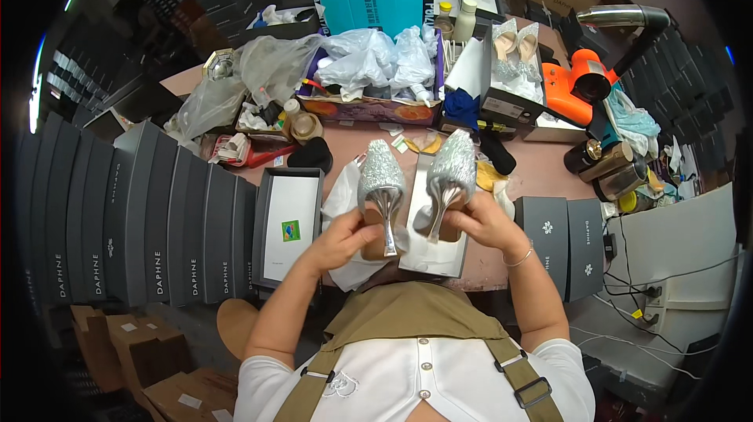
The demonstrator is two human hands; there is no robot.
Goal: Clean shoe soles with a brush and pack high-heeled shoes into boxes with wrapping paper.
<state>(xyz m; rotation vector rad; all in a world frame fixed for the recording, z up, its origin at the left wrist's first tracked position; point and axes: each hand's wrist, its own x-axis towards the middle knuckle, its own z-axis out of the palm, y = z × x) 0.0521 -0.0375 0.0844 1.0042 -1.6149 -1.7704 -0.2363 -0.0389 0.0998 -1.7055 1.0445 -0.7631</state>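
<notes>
A glittering silver high-heeled shoe (pixel 382 171) is pinched in the left hand (pixel 345 239), with the thumb laid beside the heel. A matching shoe (pixel 453 165) is gripped in much the same way by the right hand (pixel 488 223), whose wrist is circled by a thin bracelet (pixel 518 259). Both are held side by side, slightly apart, toes pointed to the far side and slim metallic heels to the near side, above the near middle of a pinkish table (pixel 553 169). Beneath the right shoe, a white-lined grey box (pixel 439 263) is partly hidden. To the left, a shallow grey tray (pixel 290 187) is marked with a green sticker (pixel 291 231). On the far side, plastic bags (pixel 365 53) are heaped in a patterned carton (pixel 361 111)
</notes>
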